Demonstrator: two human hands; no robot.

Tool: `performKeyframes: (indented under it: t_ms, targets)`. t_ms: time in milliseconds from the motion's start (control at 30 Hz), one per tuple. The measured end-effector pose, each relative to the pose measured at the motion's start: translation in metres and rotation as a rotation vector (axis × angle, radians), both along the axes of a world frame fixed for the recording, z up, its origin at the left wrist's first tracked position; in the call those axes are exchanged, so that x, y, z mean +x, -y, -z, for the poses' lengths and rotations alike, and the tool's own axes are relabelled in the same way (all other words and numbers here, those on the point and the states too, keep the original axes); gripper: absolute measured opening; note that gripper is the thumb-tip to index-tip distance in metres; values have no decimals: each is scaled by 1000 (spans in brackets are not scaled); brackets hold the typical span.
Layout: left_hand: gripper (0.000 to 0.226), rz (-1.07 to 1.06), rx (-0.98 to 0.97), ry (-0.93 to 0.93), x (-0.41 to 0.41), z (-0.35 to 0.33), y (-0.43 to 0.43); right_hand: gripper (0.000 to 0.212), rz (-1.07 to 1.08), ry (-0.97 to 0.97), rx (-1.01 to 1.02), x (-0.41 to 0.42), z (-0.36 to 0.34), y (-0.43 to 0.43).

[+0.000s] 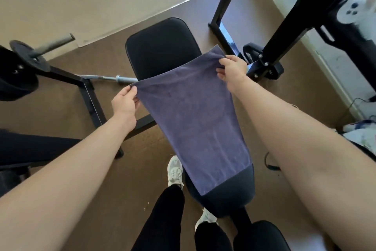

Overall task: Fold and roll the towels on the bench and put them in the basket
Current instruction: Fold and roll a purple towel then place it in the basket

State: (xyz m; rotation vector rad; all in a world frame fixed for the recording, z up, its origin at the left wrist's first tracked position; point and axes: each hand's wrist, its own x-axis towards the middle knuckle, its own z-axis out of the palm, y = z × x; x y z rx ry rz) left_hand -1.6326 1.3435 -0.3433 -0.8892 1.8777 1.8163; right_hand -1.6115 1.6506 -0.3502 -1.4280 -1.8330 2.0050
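Each far corner of the purple towel (193, 120) is pinched in a closed grip, the left hand (125, 102) clamped on the left corner and the right hand (232, 71) clamped on the right one, thumb over fingers in both cases. The far edge is thereby held taut and lifted above the padded tabletop (162, 47), while the near end of the towel is seen lying on the lower pad close to the body. The cloth is judged to be held this way so that it is spread flat and square along the length of the tabletop, ready for a fold to be made by bringing the raised edge toward the near one. No fold or roll is visible yet, so the task is judged to be at an early stage for this towel. No basket can be seen, and no other towels are visible. Around the tabletop a black rack frame (89, 96) with a barbell (105, 77) is placed to the left, a second upright (225, 0) to the right, and brown floor (114, 179) lies beneath, where white shoes (175, 170) are planted beside the near pad
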Motion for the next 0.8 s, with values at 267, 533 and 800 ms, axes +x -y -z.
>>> performKeyframes:
  t_ms: [267, 533, 800]
  targets:
    - [25, 28, -96, 64, -33, 18, -21, 38, -104, 17, -178, -27, 26, -15]
    - [22, -7, -154, 265, 40, 77, -12, 35, -67, 88, -95, 64, 79, -19]
    - [4, 145, -196, 466, 205, 160, -36, 6, -101, 340, 177, 213, 162, -5]
